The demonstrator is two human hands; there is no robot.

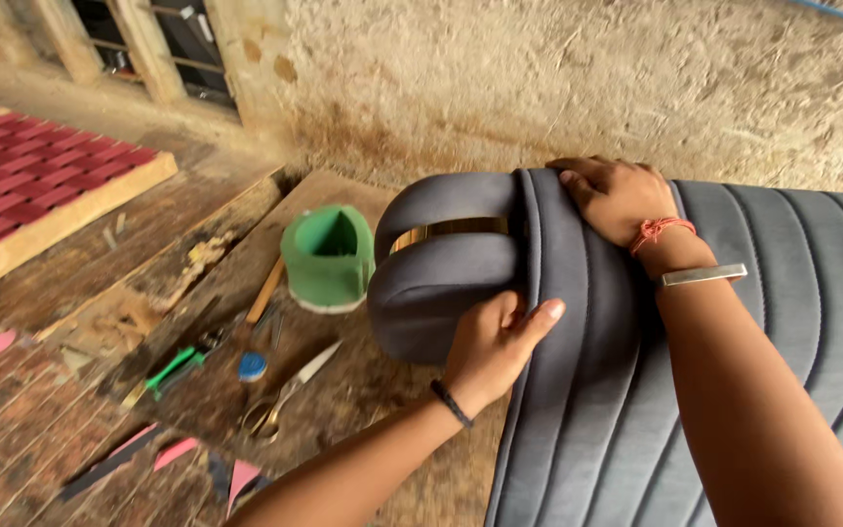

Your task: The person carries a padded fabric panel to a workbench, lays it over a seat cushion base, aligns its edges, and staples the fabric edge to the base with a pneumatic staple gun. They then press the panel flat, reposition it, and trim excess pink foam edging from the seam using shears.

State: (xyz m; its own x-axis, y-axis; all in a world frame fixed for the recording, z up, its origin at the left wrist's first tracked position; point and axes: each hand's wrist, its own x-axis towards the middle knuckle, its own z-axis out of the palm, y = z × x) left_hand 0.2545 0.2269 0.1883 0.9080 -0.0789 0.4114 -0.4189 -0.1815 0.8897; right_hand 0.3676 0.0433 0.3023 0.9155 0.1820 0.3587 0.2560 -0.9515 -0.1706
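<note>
A grey upholstered seat piece (812,293) with stitched channels fills the right side. Its padded armrest loop (441,268) curves out to the left, with a strip of bare wood showing in the gap. My left hand (492,344) grips the fabric edge where the armrest meets the seat, thumb on top. My right hand (617,198) presses down on the top of the same fabric edge, fingers curled over it. A red thread and a metal bangle are on that wrist.
A green foam block (328,256) stands on a wooden board (246,293) to the left. Scissors (285,395), a green-handled tool (176,366) and a wooden-handled brush (260,322) lie there. A red webbed frame (21,185) sits at far left. A rough plaster wall (558,78) is behind.
</note>
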